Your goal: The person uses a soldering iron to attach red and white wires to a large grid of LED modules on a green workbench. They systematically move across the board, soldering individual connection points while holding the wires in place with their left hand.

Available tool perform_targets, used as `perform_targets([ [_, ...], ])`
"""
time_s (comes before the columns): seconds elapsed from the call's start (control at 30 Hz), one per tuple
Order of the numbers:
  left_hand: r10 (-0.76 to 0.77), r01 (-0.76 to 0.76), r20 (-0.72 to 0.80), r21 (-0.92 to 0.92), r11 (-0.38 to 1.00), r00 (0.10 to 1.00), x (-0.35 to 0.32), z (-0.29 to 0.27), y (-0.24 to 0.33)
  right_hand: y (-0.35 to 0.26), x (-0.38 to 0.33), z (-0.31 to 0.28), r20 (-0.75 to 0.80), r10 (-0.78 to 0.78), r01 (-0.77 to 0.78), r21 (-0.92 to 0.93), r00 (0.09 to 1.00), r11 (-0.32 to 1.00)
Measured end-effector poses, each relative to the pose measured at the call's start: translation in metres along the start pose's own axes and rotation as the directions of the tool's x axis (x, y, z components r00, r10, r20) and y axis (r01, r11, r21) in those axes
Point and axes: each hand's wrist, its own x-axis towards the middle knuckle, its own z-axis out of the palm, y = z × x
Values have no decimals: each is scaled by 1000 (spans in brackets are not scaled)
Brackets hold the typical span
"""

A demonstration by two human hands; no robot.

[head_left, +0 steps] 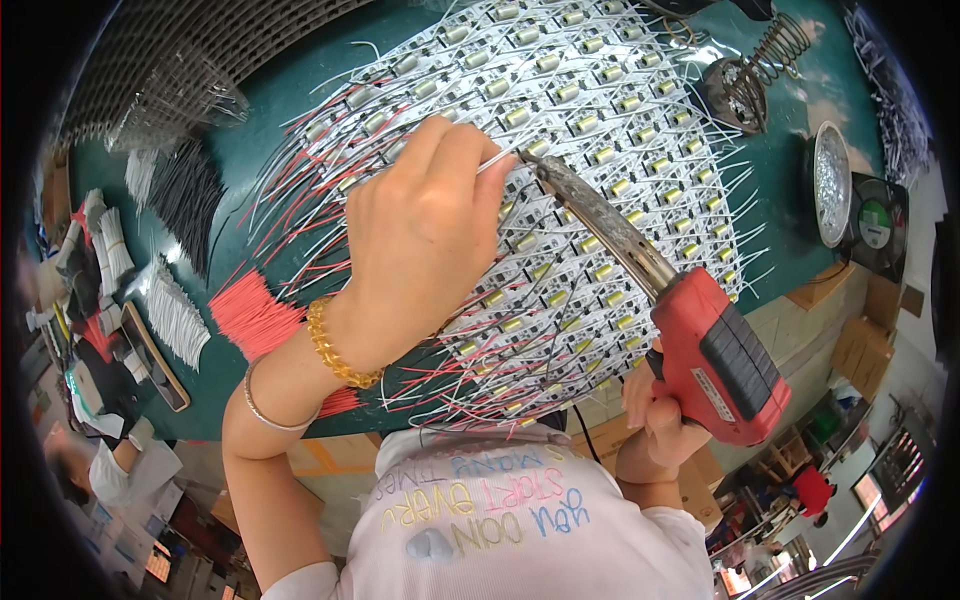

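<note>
Left hand [425,215]: grip pinched nearly closed on a thin white strand [493,160], wire or solder, can't tell which. Back of the hand hides most fingertips and the boards under it. Right hand [662,425]: grip wrapped round a red-and-black plastic-handled soldering iron [718,360]; the handle covers part of the fingers.

Iron's metal barrel is scorched and mottled, narrowing to a dark tip right beside the strand end, over the white circuit boards with yellowish cylindrical parts [600,155]. Can't tell if the tip touches a joint. Board sheet is cut off at the top edge; thin red and white leads fan off its sides, too tangled to trace.

Green smooth tabletop [275,105] carries, left of the boards, a fanned red wire bundle [250,312] partly behind the left forearm, plus a straight black wire bundle [187,200]. Far right: a round shiny metal dish [831,185], contents unclear, and a coiled metal spring holder [778,50]. Fisheye rim blacks out the corners.
</note>
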Motion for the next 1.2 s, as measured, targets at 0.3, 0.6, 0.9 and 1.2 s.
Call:
perform_targets([
  [0.3, -83, 84, 65, -19, 996, 994, 1, -4, 6, -1, 6, 4, -56, -46, 52, 113, 997, 992],
  [0.6, -109, 111, 81, -27, 993, 991, 2, -7, 7, 4, 7, 0, -20, -122, 123, 102, 992, 987],
  [0.9, -90, 92, 60, -32, 995, 994, 1, -4, 6, 28, 16, 2, -12, -340, 339, 109, 940, 934],
  [1.2, -85, 85, 44, -9, 996, 995, -1, -4, 7, 24, 15, 3, -11, -304, 302, 168, 953, 939],
])
